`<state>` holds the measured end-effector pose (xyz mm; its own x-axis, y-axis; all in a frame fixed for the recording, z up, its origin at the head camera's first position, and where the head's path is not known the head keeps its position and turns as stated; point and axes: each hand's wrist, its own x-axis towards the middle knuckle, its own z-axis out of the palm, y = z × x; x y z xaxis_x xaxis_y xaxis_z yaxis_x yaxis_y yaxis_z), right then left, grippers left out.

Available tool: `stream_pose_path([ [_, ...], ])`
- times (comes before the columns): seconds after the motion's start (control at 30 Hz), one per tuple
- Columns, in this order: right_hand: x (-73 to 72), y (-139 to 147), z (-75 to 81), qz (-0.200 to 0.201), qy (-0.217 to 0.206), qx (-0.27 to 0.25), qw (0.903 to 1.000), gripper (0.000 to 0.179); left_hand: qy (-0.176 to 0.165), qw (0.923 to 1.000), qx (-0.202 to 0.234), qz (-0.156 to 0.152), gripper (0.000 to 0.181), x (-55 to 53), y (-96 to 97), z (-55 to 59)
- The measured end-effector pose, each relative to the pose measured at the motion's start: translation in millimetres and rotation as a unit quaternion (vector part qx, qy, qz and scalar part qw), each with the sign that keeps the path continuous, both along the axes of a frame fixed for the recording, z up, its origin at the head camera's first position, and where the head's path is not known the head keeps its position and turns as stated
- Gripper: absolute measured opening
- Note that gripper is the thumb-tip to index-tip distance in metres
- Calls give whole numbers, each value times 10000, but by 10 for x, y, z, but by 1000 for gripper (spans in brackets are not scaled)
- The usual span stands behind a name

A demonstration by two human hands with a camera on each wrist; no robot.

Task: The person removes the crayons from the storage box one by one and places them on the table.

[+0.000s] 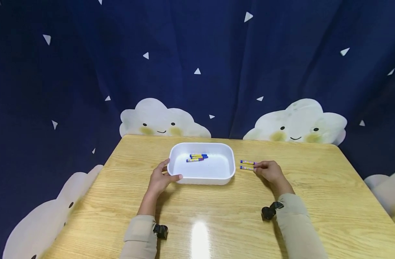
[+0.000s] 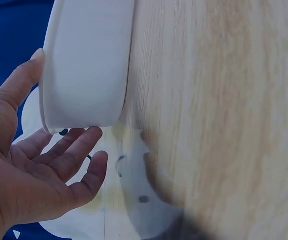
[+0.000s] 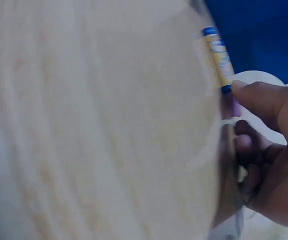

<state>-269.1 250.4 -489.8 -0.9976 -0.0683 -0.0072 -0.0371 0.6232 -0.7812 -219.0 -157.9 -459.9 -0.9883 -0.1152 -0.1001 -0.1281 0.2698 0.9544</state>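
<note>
A white plastic basin (image 1: 202,181) stands on the table, with three yellow-barrelled markers (image 1: 197,157) lying in its left half. My left hand (image 1: 160,180) holds the basin's left end, thumb on the front rim and fingers against the end wall. That wall (image 2: 86,75) fills much of the left wrist view's upper left. Right of the basin lie two more markers, the farther one (image 1: 247,162) and the nearer one (image 1: 246,168). My right hand (image 1: 270,172) pinches the nearer marker at its right end; its fingertips partly hide the caps. One marker (image 3: 219,60) shows at the thumb in the right wrist view.
The wooden table (image 1: 203,208) reaches back to a dark blue curtain (image 1: 191,43) with white triangles. Cloud-shaped panels (image 1: 161,118) with drawn faces stand along the table's edges. A small black camera is strapped at each wrist.
</note>
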Motion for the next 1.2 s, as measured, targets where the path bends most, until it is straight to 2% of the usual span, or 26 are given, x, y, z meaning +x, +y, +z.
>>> stream_pose_path([
  [0.23,46,38,138,84,67,-602,9981,30,33,10000,-1,19,87,-2,13,0],
  [0.53,60,-101,362,150,97,-1419,9897,40,30,10000,-31,18,87,-3,22,7],
  [0.73,67,-296,510,420,230,-1476,9879,48,-17,9999,-106,38,88,9,5,5],
  [0.87,48,-459,579,554,227,-1662,9843,47,5,9999,-101,38,88,14,4,-4],
  [1.2,-69,-867,623,754,133,-1894,9789,47,36,9999,-91,60,87,11,6,5],
])
